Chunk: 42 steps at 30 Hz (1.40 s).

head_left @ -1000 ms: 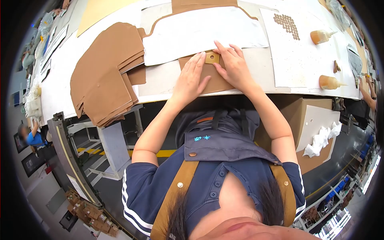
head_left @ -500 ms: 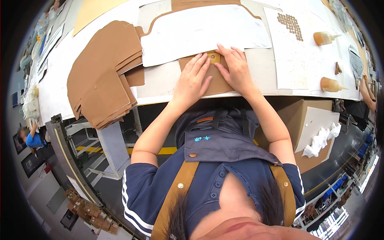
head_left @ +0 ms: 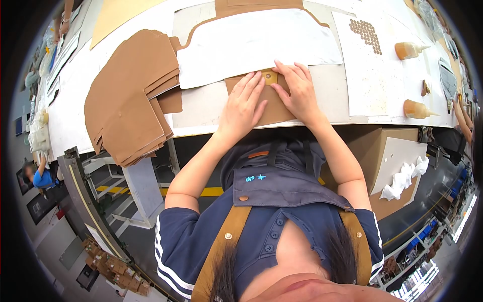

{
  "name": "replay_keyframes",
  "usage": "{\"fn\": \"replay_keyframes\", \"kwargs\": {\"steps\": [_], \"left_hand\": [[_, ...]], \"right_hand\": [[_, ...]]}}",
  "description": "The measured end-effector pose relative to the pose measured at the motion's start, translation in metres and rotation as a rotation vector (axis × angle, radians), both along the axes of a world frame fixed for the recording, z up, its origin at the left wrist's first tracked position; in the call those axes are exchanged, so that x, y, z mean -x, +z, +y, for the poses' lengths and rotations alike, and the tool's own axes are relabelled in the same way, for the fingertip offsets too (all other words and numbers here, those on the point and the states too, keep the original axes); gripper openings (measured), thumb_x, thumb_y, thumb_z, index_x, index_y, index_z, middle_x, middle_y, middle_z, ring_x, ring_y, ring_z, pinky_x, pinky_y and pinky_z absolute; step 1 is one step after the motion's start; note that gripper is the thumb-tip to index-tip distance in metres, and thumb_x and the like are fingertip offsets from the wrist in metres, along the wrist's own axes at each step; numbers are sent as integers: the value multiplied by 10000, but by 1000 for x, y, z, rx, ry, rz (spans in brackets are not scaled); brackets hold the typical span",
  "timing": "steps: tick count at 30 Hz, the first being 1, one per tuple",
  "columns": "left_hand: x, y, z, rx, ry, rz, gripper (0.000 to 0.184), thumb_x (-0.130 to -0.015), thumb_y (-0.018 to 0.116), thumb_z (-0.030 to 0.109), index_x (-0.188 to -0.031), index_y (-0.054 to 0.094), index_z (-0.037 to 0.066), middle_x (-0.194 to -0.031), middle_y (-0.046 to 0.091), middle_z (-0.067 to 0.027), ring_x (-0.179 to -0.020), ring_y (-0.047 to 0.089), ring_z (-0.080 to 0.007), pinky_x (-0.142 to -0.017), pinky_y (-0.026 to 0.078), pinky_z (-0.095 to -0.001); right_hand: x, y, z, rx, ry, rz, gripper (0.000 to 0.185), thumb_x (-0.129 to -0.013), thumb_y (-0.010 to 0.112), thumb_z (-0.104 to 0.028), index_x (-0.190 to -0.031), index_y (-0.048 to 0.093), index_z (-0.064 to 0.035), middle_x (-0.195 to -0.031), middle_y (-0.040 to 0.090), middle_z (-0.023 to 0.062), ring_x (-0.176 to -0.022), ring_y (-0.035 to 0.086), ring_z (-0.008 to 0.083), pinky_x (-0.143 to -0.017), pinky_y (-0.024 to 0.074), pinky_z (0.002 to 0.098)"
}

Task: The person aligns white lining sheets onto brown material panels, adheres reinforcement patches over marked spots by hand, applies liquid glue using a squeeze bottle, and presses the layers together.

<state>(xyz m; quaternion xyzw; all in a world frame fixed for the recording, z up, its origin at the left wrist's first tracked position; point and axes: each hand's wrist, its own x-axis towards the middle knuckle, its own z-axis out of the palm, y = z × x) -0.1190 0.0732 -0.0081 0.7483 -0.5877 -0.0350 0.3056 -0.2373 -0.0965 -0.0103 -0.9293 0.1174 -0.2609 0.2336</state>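
A brown leather-like piece lies flat on the table under both hands. At its upper edge sits a small yellow patch with a small round mark, between my fingertips. My left hand rests flat on the brown piece, its fingertips at the patch's left side and its thumb apart. My right hand lies with fingers stretched over the patch's right side and the lower edge of a white sheet. Its thumb touches the brown piece below the patch. Neither hand grips anything that I can see.
Stacked brown cut pieces overhang the table edge on the left. To the right, a white board carries many small brown discs. Beyond it stand two bottles of amber liquid. A cardboard box is below the table.
Both hands stay at the yellow patch with almost the same pose. The whole view has shifted slightly, so the table sits a little lower in the picture.
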Motion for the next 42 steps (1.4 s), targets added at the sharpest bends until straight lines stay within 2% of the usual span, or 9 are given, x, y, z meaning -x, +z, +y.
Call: {"fn": "replay_keyframes", "kwargs": {"steps": [4,14,17,20,22,26,29,32,42], "left_hand": [[0,-1,0,-4,-2,-4,568,-905,704,112,-1424,528,-33,-1502,503,-176,-1417,455,-350,-1160,397,-451],[1,2,-2,-17,-18,-36,472,-911,686,98,-1373,599,57,-1488,517,-147,-1402,458,-359,-1139,407,-467],[1,2,-2,-10,-18,-42,434,-916,681,103,-1343,619,51,-1484,525,-137,-1408,453,-356,-1143,400,-466],[1,1,-2,-10,-22,-78,437,-910,692,118,-1336,618,57,-1466,525,-139,-1408,446,-340,-1142,398,-463],[1,1,-2,-8,-19,-60,421,-923,682,110,-1335,619,53,-1464,529,-142,-1408,450,-346,-1143,397,-463],[2,0,0,-7,-9,-39,406,-937,667,109,-1337,622,51,-1469,532,-140,-1415,447,-351,-1146,395,-464],[2,3,-1,0,-10,-32,408,-938,666,108,-1339,622,52,-1468,533,-138,-1415,447,-351,-1143,398,-464],[2,4,-1,5,-13,-34,410,-936,668,109,-1340,622,53,-1467,534,-135,-1413,449,-351,-1140,401,-465],[2,2,1,14,-9,-63,429,-925,680,135,-1343,606,76,-1466,519,-122,-1403,450,-330,-1133,406,-461]], "right_hand": [[0,-2,-1,12,-5,6,611,-850,772,-78,-1420,553,-46,-1145,734,51,-1113,649,233,-1109,402,452],[2,-1,-1,-14,-8,47,528,-876,746,-83,-1379,589,-60,-1169,728,73,-1123,653,258,-1111,404,481],[12,13,-14,-233,63,-26,385,-875,739,-79,-1250,662,-36,-1123,712,148,-1096,658,331,-1021,485,431],[36,26,-52,-229,-143,-146,272,-889,719,-45,-1161,705,-37,-1115,721,162,-1061,679,351,-944,536,405],[56,29,-96,-93,-333,-177,243,-892,703,-11,-1133,710,-36,-1105,730,161,-1041,697,342,-916,550,395],[110,13,-219,118,-648,-99,165,-935,677,-86,-1081,734,-35,-1089,733,132,-998,695,321,-893,540,391],[137,8,-268,259,-764,104,147,-949,659,-127,-1027,743,-34,-1039,725,120,-974,679,317,-861,535,410],[140,5,-279,357,-655,159,122,-942,658,-127,-984,731,-38,-984,706,104,-969,660,302,-839,536,420],[127,-1,-288,537,-613,314,120,-936,642,-126,-929,698,-20,-940,695,101,-940,662,279,-810,551,400]]}}
